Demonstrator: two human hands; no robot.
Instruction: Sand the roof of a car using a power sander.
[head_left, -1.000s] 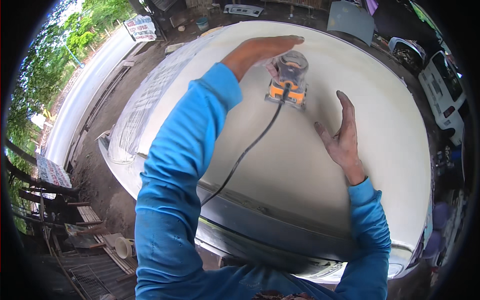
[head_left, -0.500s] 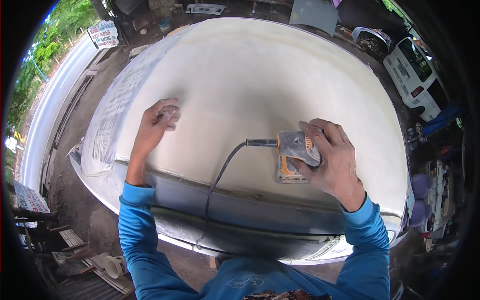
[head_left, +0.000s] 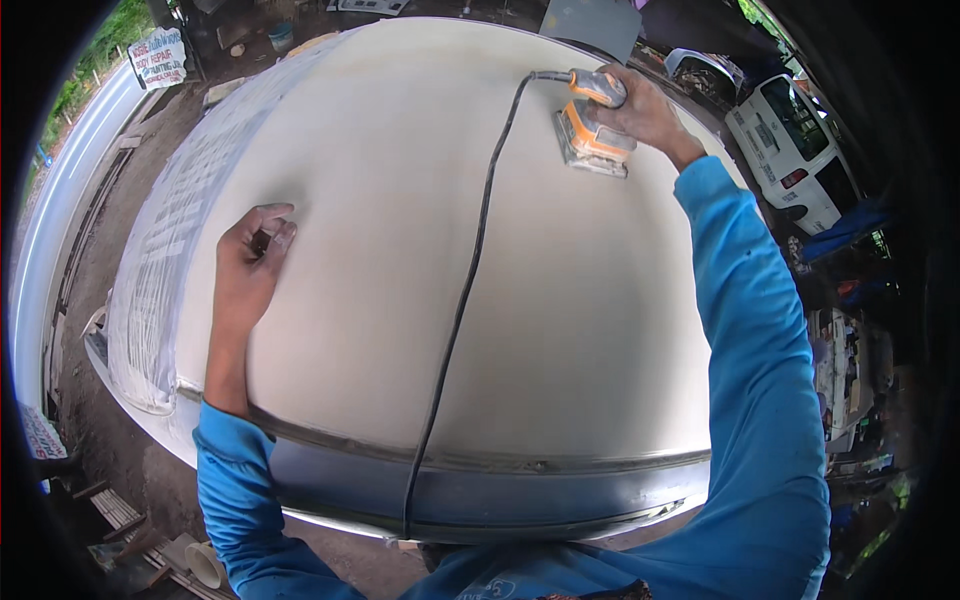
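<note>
My right hand grips an orange and grey electric sander by its top. The sander stands on the pale cream vehicle roof, toward its far right part, with its pad edge dusty. From the sander a black power cord runs back toward my body across the roof. Over the roof's left part, my left hand is loosely curled, dusty at the fingertips, with a gap between thumb and fingers and nothing seen in it. Whether it touches the roof I cannot tell.
Whitish streaked covering lies along the roof's left side. A dark trim strip crosses the near edge. Beyond stand a white van on the right, a grey panel at the back and a sign board by the road.
My right hand has moved the sander far forward across the roof, drawing the cord out longer. My left hand stays curled and sits further left in view. The view has shifted.
</note>
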